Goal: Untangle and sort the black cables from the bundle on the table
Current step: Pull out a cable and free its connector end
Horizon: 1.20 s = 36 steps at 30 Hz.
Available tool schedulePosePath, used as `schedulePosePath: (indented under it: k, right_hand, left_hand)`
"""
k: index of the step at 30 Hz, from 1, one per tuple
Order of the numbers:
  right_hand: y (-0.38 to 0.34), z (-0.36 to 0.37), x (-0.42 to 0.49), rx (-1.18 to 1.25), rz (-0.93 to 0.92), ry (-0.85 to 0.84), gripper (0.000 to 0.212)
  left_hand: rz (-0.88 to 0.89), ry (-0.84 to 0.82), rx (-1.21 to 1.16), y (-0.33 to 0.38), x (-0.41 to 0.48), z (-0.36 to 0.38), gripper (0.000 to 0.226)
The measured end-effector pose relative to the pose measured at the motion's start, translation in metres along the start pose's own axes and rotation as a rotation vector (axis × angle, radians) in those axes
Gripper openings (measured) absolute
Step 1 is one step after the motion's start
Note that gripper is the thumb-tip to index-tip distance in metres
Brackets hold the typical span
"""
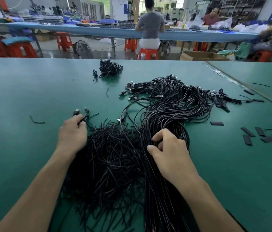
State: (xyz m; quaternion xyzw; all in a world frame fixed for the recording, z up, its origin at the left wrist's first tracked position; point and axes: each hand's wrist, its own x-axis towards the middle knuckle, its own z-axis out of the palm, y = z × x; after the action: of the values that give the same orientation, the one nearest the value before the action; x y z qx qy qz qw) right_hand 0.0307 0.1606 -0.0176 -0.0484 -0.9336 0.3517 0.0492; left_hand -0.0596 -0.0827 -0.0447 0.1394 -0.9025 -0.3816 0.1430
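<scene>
A big bundle of black cables [170, 106] lies on the green table [23, 91], its plug ends fanned out at the far side. A loose tangle of cut cable ends [108, 158] spreads in front of me, between my arms. My left hand [72, 133] pinches two thin cables with metal plugs [80, 113] at the tangle's left edge. My right hand [168, 149] rests on the thick run of the bundle, its fingers curled into the strands.
A small separate heap of black cables [110, 68] sits farther back. Flat black sleeve pieces [265, 134] lie scattered to the right. A short loose cable scrap [36, 121] lies at left. A seam between tables [242, 84] runs diagonally at right. People work at a bench beyond.
</scene>
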Motion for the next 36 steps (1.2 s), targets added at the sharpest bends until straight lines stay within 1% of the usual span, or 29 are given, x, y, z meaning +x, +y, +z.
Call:
schedulePosePath:
  k: [2,3,4,5,6,7,8,9,10,12,14,15,16,17,18,19,20,21,22,23,24,26,27,28,29,30,32,34,36]
  right_hand:
    - [0.003,-0.002,0.005,0.1,0.033,0.025,0.029]
    - [0.005,-0.002,0.007,0.133,0.057,0.025,0.037]
    - [0.007,-0.003,0.009,0.16,0.084,0.022,0.043]
    - [0.01,-0.005,0.011,0.197,0.112,0.017,0.043]
    - [0.011,-0.006,0.012,0.251,0.131,0.015,0.038]
    - [0.011,-0.008,0.013,0.311,0.135,0.011,0.029]
    - [0.009,-0.01,0.012,0.363,0.122,0.005,0.021]
    - [0.006,-0.011,0.011,0.399,0.086,-0.002,0.021]
    - [0.001,-0.013,0.009,0.426,0.028,-0.022,0.024]
    - [-0.012,-0.017,0.003,0.421,-0.131,-0.102,0.028]
    - [-0.028,-0.02,-0.008,0.368,-0.31,-0.242,0.031]
    - [-0.036,-0.022,-0.015,0.36,-0.379,-0.328,0.034]
    - [-0.044,-0.023,-0.021,0.367,-0.426,-0.421,0.037]
    - [-0.051,-0.024,-0.026,0.37,-0.46,-0.509,0.038]
    - [-0.055,-0.025,-0.031,0.363,-0.493,-0.587,0.036]
    - [-0.058,-0.025,-0.034,0.33,-0.521,-0.654,0.032]
    - [-0.059,-0.026,-0.036,0.277,-0.541,-0.715,0.028]
    - [-0.06,-0.028,-0.036,0.22,-0.553,-0.768,0.026]
    - [-0.059,-0.032,-0.035,0.177,-0.56,-0.809,0.026]
    - [-0.058,-0.037,-0.034,0.154,-0.554,-0.829,0.026]
    - [-0.056,-0.043,-0.032,0.143,-0.53,-0.819,0.027]
    - [-0.046,-0.055,-0.026,0.099,-0.444,-0.692,0.028]
    - [-0.039,-0.059,-0.022,0.071,-0.371,-0.594,0.028]
    - [-0.031,-0.063,-0.018,0.042,-0.279,-0.485,0.029]
    - [-0.023,-0.065,-0.013,0.005,-0.177,-0.377,0.03]
    - [-0.015,-0.065,-0.009,-0.048,-0.078,-0.282,0.03]
    - [-0.003,-0.063,-0.002,-0.193,0.072,-0.154,0.025]
    - [-0.001,-0.06,-0.002,-0.327,0.118,-0.112,0.025]
    - [-0.007,-0.056,-0.005,-0.333,0.035,-0.102,0.03]
  left_hand:
    - [0.024,-0.071,0.047,0.004,-0.001,0.001,0.04]
    - [0.05,-0.069,0.096,0.007,-0.002,0.0,0.041]
    - [0.086,-0.032,0.16,0.01,-0.004,0.0,0.043]
    - [0.133,0.029,0.206,0.014,-0.007,-0.002,0.043]
    - [0.189,0.092,0.204,0.02,-0.011,-0.003,0.04]
    - [0.252,0.137,0.162,0.026,-0.016,-0.004,0.038]
    - [0.319,0.157,0.103,0.033,-0.021,-0.005,0.037]
    - [0.376,0.13,0.043,0.042,-0.026,-0.005,0.04]
    - [0.429,0.058,-0.014,0.048,-0.03,-0.005,0.045]
    - [0.563,-0.15,-0.101,0.06,-0.04,-0.003,0.06]
    - [0.709,-0.372,-0.225,0.066,-0.053,-0.004,0.071]
    - [0.791,-0.444,-0.295,0.069,-0.058,-0.004,0.074]
    - [0.866,-0.469,-0.345,0.071,-0.062,-0.001,0.072]
    - [0.894,-0.455,-0.362,0.072,-0.066,0.002,0.065]
    - [0.87,-0.425,-0.369,0.074,-0.068,0.006,0.052]
    - [0.822,-0.391,-0.379,0.077,-0.07,0.01,0.037]
    - [0.762,-0.368,-0.42,0.08,-0.072,0.011,0.026]
    - [0.679,-0.341,-0.494,0.084,-0.074,0.011,0.029]
    - [0.562,-0.292,-0.594,0.085,-0.073,0.01,0.04]
    - [0.408,-0.21,-0.724,0.084,-0.068,0.005,0.05]
    - [0.23,-0.105,-0.874,0.083,-0.06,-0.002,0.055]
    - [-0.077,0.109,-1.149,0.075,-0.04,-0.019,0.051]
    - [-0.186,0.196,-1.262,0.07,-0.031,-0.028,0.047]
    - [-0.255,0.263,-1.348,0.065,-0.025,-0.034,0.044]
    - [-0.283,0.309,-1.376,0.061,-0.02,-0.036,0.043]
    - [-0.273,0.336,-1.361,0.059,-0.018,-0.036,0.042]
    - [-0.16,0.377,-1.234,0.062,-0.019,-0.031,0.038]
    - [0.08,0.425,-0.953,0.064,-0.025,-0.024,0.038]
    - [0.4,0.403,-0.646,0.063,-0.033,-0.017,0.04]
